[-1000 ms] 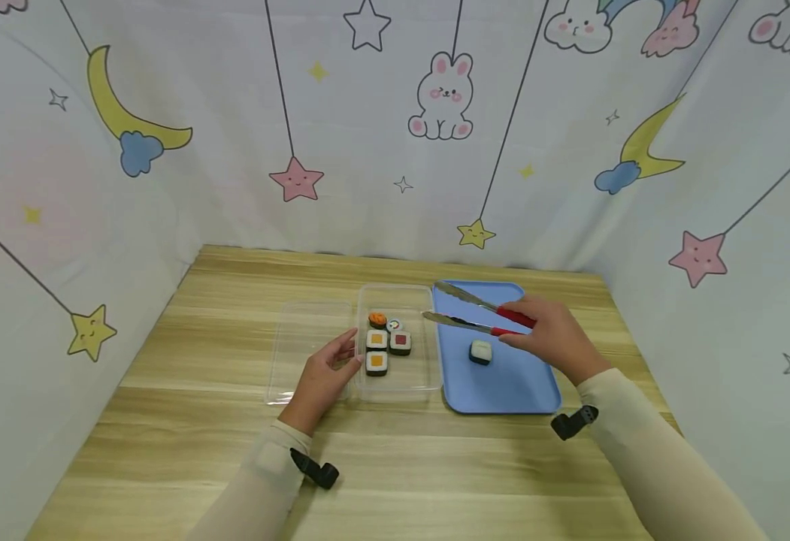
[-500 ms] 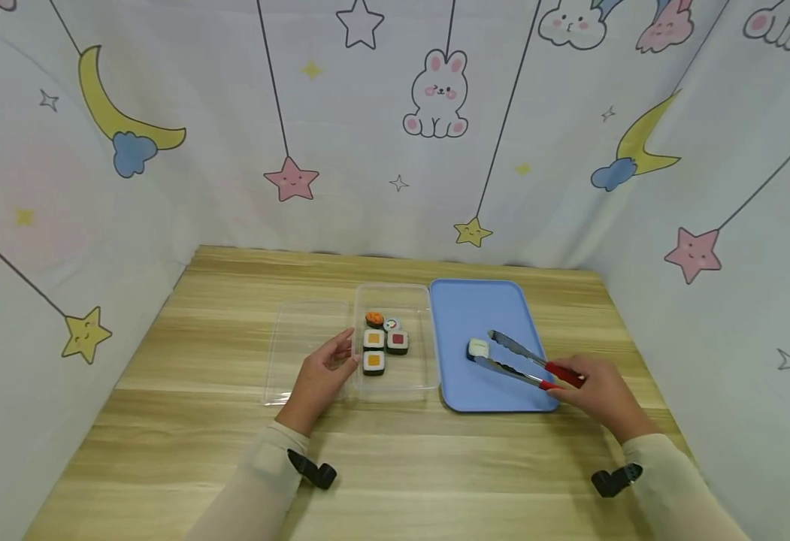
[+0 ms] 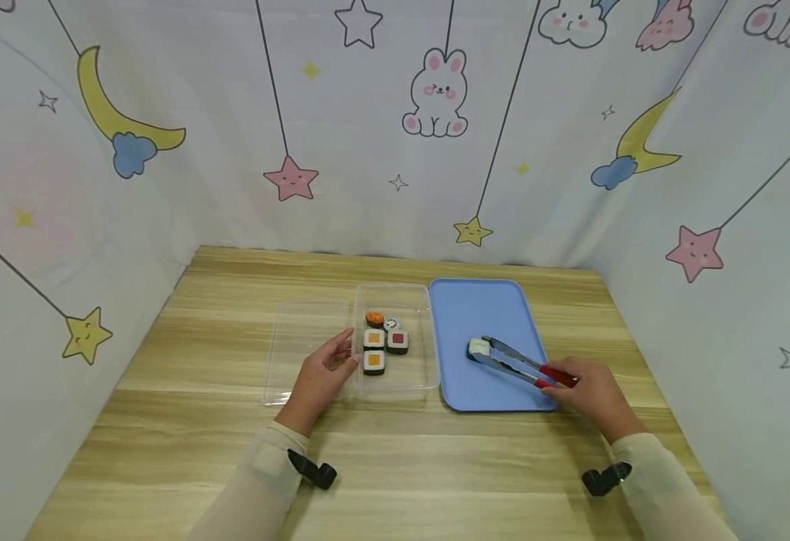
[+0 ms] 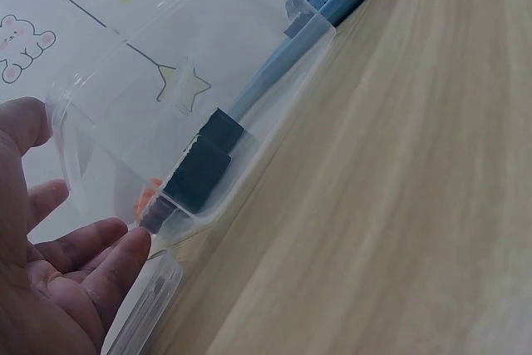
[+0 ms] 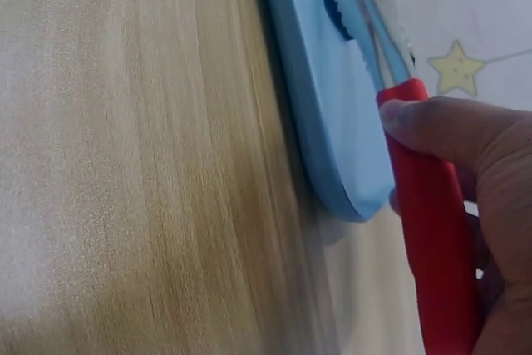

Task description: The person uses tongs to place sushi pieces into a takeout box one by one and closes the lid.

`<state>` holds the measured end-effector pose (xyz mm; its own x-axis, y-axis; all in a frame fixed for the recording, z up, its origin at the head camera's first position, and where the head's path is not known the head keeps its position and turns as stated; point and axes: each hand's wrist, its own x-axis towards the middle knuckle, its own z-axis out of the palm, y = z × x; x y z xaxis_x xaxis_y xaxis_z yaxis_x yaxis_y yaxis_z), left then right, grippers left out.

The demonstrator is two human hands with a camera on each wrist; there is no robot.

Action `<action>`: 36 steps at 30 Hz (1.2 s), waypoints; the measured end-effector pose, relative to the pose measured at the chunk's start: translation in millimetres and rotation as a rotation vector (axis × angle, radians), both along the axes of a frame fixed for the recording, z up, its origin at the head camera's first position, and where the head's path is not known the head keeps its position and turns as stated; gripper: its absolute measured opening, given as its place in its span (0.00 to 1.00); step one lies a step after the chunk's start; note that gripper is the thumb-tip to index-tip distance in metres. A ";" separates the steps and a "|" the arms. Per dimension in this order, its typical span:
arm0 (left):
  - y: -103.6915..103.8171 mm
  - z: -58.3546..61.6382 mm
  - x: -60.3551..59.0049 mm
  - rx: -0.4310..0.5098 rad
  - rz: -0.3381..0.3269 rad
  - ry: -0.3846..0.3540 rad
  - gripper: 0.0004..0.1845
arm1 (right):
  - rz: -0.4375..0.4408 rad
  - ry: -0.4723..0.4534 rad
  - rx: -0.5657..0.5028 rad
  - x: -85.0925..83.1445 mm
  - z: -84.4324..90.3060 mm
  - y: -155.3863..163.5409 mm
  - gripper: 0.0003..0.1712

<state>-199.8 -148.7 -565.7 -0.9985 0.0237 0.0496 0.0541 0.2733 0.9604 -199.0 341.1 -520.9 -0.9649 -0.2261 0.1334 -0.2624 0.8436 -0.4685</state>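
The right hand (image 3: 594, 394) reaches in from the lower right, forearm slanting over the tabletop (image 3: 435, 466), its grip wrapped around the red-handled tongs (image 5: 432, 214) — thumb laid on the handle. The tongs' tips flank a pale-topped sushi piece (image 3: 477, 349) on the blue tray (image 3: 476, 308); whether they pinch it, I cannot tell. The left hand (image 3: 316, 383) — fingers loosely bent, grip relaxed — has its fingertips at the left side of the clear box (image 3: 403, 377).

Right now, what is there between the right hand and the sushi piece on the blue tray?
The red-handled tongs: in the head view, they reach from the right hand to the sushi piece, over the blue tray.
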 end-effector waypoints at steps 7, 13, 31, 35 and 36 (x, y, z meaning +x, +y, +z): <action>0.4 3.6 0.8 0.012 0.000 0.012 0.31 | 0.001 0.032 0.004 0.6 6.8 -0.7 0.24; 0.4 1.9 0.5 0.006 0.005 0.013 0.31 | 0.001 0.046 -0.011 -0.8 24.4 -6.6 0.25; 0.2 2.8 0.1 0.030 0.001 0.006 0.31 | 0.188 -0.012 -0.073 -25.4 69.2 -79.1 0.22; 0.0 3.1 0.7 0.032 -0.006 0.010 0.31 | 0.261 -0.023 -0.024 -34.1 71.6 -97.1 0.22; -0.2 3.3 0.9 0.029 -0.008 0.012 0.31 | 0.286 -0.020 -0.012 -36.3 73.0 -101.4 0.21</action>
